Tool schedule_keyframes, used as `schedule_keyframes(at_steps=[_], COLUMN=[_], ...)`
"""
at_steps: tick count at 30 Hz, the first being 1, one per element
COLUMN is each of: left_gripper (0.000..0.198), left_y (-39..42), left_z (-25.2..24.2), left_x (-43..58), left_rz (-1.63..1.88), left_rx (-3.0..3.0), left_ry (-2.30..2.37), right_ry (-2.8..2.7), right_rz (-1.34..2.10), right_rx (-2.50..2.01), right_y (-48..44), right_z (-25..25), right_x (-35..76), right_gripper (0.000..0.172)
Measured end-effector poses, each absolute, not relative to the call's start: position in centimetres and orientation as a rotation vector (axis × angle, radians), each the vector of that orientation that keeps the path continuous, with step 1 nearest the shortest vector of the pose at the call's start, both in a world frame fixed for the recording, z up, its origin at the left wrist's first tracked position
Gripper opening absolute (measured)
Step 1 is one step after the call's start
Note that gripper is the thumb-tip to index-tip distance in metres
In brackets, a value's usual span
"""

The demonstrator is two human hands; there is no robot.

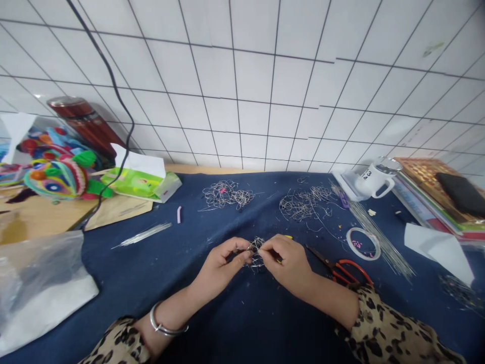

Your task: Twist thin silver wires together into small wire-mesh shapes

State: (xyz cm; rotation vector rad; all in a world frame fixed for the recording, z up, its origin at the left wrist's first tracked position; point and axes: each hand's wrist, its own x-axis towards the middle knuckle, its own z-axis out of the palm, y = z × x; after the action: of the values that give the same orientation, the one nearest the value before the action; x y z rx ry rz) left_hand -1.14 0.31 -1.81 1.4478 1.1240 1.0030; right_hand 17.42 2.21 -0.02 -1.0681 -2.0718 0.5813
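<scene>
Counter, blue-covered. Left hand and right hand angle inward from either side, fingers curled. Orange-handled scissors right of the hands. Wire tangle between both hands; each grip closed, fingertips pinching it.

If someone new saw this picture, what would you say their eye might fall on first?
Probably the left hand and right hand, meeting at the center around a small wire tangle above dark blue cloth. Next might come the orange-handled scissors, just right of the right hand, then the colorful toy at far left, near a red flask.
</scene>
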Motion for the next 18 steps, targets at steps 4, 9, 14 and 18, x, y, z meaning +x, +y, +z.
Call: schedule_keyframes(at_steps=[4,9,14,18], left_gripper=[0.016,0.018,0.018,0.018], left_y=[0.49,0.57,0.55,0.46], left_z=[-1.9,-1.79,-1.77,-1.81], left_x=[-1.2,-1.19,-1.21,-1.19], left_rz=[1.022,1.031,1.023,1.016], left_rx=[1.408,1.406,1.412,1.424], left_ry=[1.12,1.118,1.116,1.083], right_ry=[-2.071,-2.07,-2.076,-2.07], right_rz=[0.633,0.684,0.727,0.727], right_rx=[-1.041,-1.024,-1.012,-1.017], right_y=[2.23,2.28,2.45,2.48], right_z=[0.07,0.14,0.36,0.17], right_x=[17.46,17.51,17.51,17.42], right_gripper=[0.012,0.012,0.012,0.013])
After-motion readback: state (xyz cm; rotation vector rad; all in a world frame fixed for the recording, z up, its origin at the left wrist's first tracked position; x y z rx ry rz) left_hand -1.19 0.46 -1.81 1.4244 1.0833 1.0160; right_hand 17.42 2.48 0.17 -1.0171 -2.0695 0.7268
